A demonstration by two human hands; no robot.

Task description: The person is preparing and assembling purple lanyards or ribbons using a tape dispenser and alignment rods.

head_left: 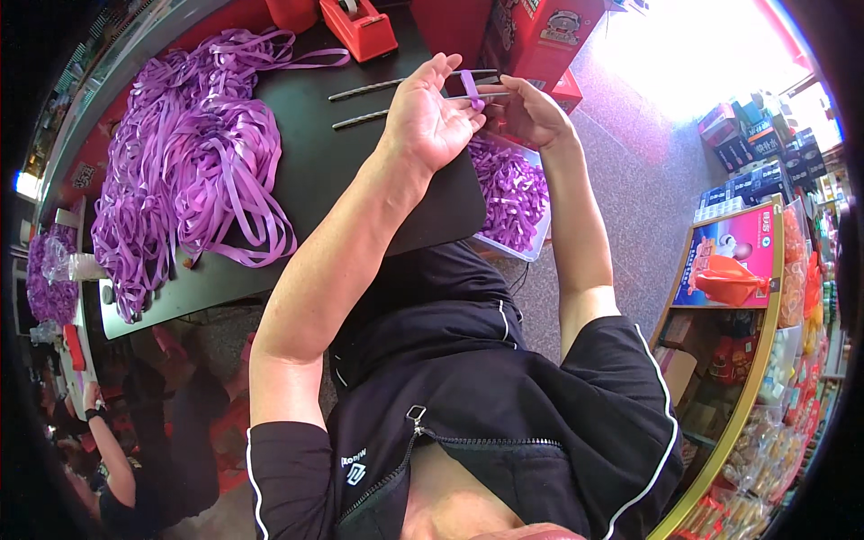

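Observation:
Two thin twisted metal rods (pixel 362 118) stick out side by side over the dark table, passing behind my left hand. A purple ribbon (pixel 471 87) is looped round both rods near their right ends. My left hand (pixel 430 117) is turned palm up, its fingertips closed at the lower part of the ribbon. From the right, my right hand (pixel 537 112) brings its fingers together at the ribbon and the rod tips; its exact pinch is partly hidden. Under my hands stands a clear plastic bin (pixel 538 236) full of short purple ribbon pieces (pixel 508 193).
A big tangled heap of purple ribbon (pixel 193 171) covers the left of the dark table (pixel 315 171). A red tape dispenser (pixel 360 31) stands at the back, near red boxes (pixel 549 36). Shelves of packaged goods (pixel 756 360) line the right. Another person (pixel 117 463) sits at the lower left.

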